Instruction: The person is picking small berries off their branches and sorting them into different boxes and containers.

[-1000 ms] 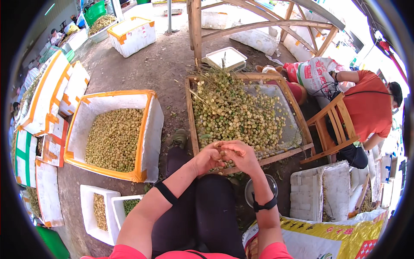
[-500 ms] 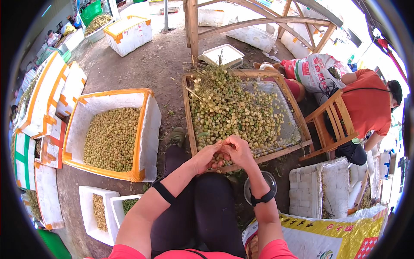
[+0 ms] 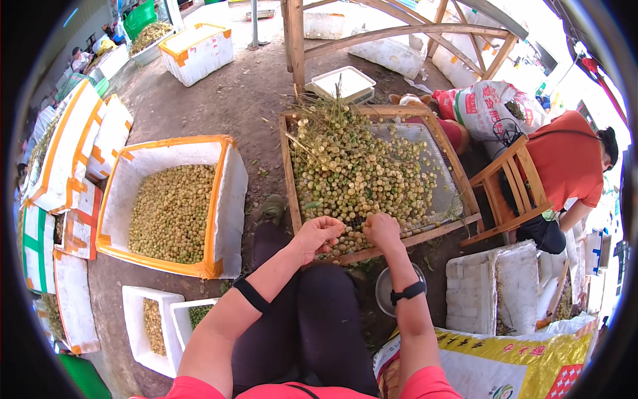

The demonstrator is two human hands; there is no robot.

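Head view, wooden sieve tray (image 3: pixel 287 166) of green fruit (image 3: pixel 359 173)

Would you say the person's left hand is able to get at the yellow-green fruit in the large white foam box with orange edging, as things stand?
Probably yes. The left hand is at the wooden sieve tray, and the large white foam box with orange edging stands open-topped just to its left, nothing between them; the yellow-green fruit lies uncovered.

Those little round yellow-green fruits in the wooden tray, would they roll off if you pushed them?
Probably they would roll: the fruits look small and round. The wooden tray has raised edges that likely hold them in. Those on stalks should roll less. Both hands seem to take several at once, so each looks light.
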